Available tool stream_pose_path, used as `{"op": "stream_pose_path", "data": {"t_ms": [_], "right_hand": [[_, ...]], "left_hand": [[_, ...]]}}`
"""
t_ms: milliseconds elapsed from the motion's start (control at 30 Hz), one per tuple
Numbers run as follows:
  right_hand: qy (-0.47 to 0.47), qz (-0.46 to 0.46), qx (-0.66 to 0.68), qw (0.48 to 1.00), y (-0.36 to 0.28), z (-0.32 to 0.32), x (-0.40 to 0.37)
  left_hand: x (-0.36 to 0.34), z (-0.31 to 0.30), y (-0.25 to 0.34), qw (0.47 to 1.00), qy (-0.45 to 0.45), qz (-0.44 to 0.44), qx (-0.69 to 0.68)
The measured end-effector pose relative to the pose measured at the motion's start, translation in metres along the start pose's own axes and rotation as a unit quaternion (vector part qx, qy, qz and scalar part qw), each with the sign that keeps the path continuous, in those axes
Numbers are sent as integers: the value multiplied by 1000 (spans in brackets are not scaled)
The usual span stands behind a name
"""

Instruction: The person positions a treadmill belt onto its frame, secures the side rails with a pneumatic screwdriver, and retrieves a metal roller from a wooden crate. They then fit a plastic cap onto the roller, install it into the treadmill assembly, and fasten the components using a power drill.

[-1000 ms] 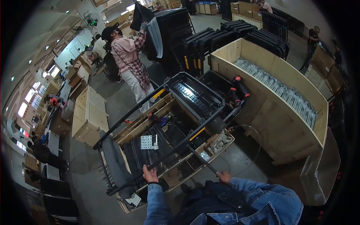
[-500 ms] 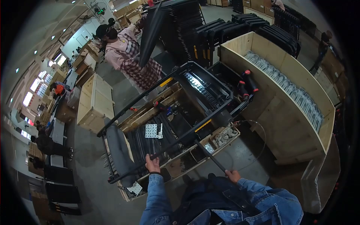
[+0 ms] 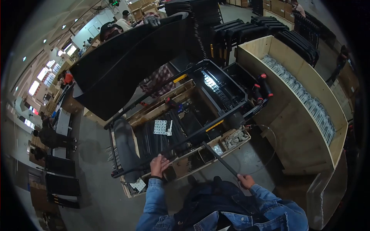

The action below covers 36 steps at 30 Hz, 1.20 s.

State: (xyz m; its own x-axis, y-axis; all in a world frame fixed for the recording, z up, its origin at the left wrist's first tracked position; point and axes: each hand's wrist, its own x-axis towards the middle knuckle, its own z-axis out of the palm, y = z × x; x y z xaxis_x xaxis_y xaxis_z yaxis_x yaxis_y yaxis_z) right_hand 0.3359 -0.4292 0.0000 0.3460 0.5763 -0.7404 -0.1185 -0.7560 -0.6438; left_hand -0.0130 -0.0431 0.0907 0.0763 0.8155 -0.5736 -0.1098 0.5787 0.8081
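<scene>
My left hand (image 3: 158, 165) is raised at the near rail of a black metal frame (image 3: 177, 147), fingers apart; whether it touches the rail is unclear. My right hand (image 3: 246, 181) is closed round the end of a black bar (image 3: 221, 159) that slants up to the frame's near side. The frame lies over a wooden workbench with compartments (image 3: 183, 167). Inside are dark metal strips, a white printed sheet (image 3: 160, 127) and a power drill (image 3: 174, 104). A grey foam roll (image 3: 125, 146) lies at the left end.
Across the bench, a person (image 3: 110, 29) holds a large black sheet (image 3: 119, 69). A wooden crate (image 3: 293, 111) with plastic-wrapped parts stands at the right. Two red-and-black power tools (image 3: 265, 84) sit beside it. Stacked black frames (image 3: 239, 32) stand behind.
The co-worker's black sheet has swung down and left, spreading across the upper left and hiding much of the person. My left hand has loosened from the rail. My right hand still holds the bar.
</scene>
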Motion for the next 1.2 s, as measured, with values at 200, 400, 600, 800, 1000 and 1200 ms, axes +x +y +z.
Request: {"op": "stream_pose_path", "data": {"t_ms": [200,400,600,800,1000,1200], "right_hand": [[-120,-7,53,991,-65,-54,-109],[-256,-175,64,948,-172,-54,-150],[-264,-200,102,938,-251,20,-137],[-104,-336,67,934,-343,118,-37],[24,-367,-2,930,-416,195,88],[57,-351,-20,935,-418,211,131]], "left_hand": [[-97,54,142,854,82,501,116],[-114,96,185,730,126,493,456],[-4,67,114,699,62,501,506],[39,66,71,690,-38,488,533],[70,46,50,725,-154,375,557],[61,51,66,768,-187,259,555]]}}
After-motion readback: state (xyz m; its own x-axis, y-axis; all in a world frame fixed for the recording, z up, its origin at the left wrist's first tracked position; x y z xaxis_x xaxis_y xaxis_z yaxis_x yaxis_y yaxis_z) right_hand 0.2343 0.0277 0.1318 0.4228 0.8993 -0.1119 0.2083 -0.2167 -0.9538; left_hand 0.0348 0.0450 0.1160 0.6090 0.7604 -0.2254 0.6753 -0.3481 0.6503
